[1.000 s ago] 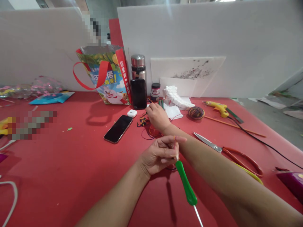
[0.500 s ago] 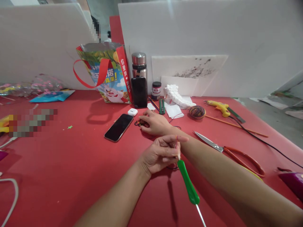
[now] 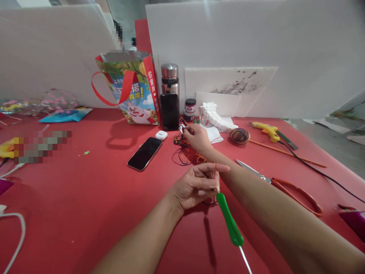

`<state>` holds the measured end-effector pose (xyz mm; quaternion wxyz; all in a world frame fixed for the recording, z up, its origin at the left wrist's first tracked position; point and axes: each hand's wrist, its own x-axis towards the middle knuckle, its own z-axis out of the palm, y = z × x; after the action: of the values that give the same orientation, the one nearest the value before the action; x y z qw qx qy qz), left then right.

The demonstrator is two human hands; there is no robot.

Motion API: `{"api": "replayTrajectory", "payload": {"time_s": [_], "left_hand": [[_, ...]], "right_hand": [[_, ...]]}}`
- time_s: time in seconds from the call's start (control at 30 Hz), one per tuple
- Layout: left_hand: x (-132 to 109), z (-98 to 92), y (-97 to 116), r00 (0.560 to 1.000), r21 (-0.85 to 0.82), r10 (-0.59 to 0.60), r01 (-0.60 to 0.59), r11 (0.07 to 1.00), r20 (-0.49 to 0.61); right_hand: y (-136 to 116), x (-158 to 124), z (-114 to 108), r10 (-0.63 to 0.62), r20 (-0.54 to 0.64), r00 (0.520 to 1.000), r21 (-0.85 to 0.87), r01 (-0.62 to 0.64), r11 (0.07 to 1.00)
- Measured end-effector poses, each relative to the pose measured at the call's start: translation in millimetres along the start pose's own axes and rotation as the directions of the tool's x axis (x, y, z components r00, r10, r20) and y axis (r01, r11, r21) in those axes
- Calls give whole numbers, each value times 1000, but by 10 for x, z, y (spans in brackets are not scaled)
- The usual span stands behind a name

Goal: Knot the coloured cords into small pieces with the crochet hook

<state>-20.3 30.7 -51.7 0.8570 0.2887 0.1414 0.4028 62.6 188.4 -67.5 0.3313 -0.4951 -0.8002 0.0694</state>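
Note:
My left hand (image 3: 195,186) is closed around the upper end of a crochet hook (image 3: 229,220) with a green handle, its thin metal end slanting down toward me. A strand of yarn loops over my left index finger, and the work inside the fingers is mostly hidden. Farther forward, my right hand (image 3: 196,137) pinches part of a tangle of dark multicoloured yarn (image 3: 180,140). Loose purple and orange loops of that yarn lie on the red table (image 3: 114,213), between my two hands. A ball of the same variegated yarn (image 3: 239,136) rests to the right.
Scissors (image 3: 266,179) lie beside my right forearm, with a yellow glue gun (image 3: 265,130) and a wooden stick (image 3: 288,153) behind. A phone (image 3: 145,153) and a white earbud case (image 3: 161,135) are left of the yarn. Behind stand a bag (image 3: 139,99), a flask (image 3: 170,78) and a jar (image 3: 189,109).
My right hand has moved slightly right and up from flat over the tangle, now pinching yarn, and loose loops show on the table. My left hand keeps its hold on the crochet hook.

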Motion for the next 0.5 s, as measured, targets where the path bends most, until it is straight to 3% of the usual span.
{"api": "replayTrajectory", "payload": {"time_s": [0.17, 0.37, 0.5], "left_hand": [[7, -7, -1, 1000, -7, -12, 12, 1000, -13], [5, 2, 10, 999, -8, -23, 23, 1000, -34], [16, -12, 4, 1000, -5, -16, 16, 1000, -13]], "right_hand": [[-17, 37, -58, -79, -33, 996, -11, 79, 997], [-192, -176, 57, -300, 225, 927, -21, 312, 950], [-180, -217, -2, -282, 251, 926, -19, 296, 955]]}}
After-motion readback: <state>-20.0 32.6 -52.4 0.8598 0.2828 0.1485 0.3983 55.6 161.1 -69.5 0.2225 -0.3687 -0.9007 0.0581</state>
